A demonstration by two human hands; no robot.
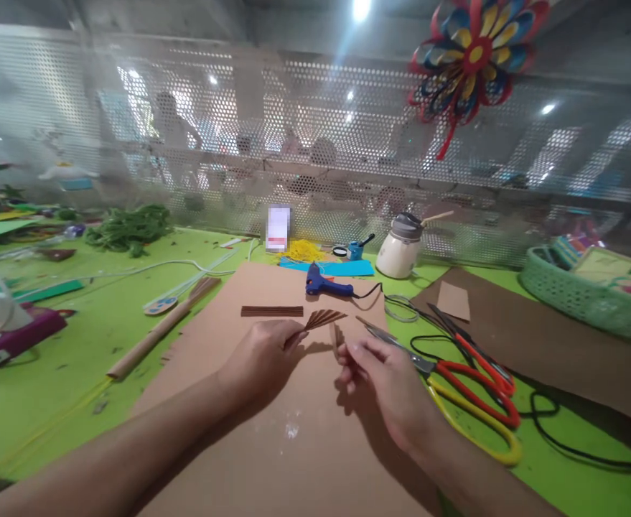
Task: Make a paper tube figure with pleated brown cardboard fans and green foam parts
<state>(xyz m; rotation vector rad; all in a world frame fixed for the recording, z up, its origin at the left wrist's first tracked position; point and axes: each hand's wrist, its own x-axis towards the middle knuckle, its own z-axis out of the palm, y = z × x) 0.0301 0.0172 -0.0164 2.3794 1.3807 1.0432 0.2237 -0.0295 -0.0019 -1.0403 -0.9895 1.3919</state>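
Note:
My left hand (269,352) pinches the narrow end of a pleated brown paper fan (324,317), whose folds spread toward the right. In my right hand (382,377), thumb and fingers are closed on a second small pleated paper piece (337,337), held more upright. The two pieces are close together but apart. Behind my left hand, a flat folded brown paper strip (272,311) lies on the large tan paper sheet (304,459). A blue hot glue gun (326,283) rests on its side farther back, its black cord leading right.
To the right of my right hand lie scissors with red and yellow handles (477,409) and other red-handled scissors (482,359). A rolled brown paper tube (159,334), a purple power strip (19,334), a beige jar (400,250) and a green basket (589,301) surround the sheet.

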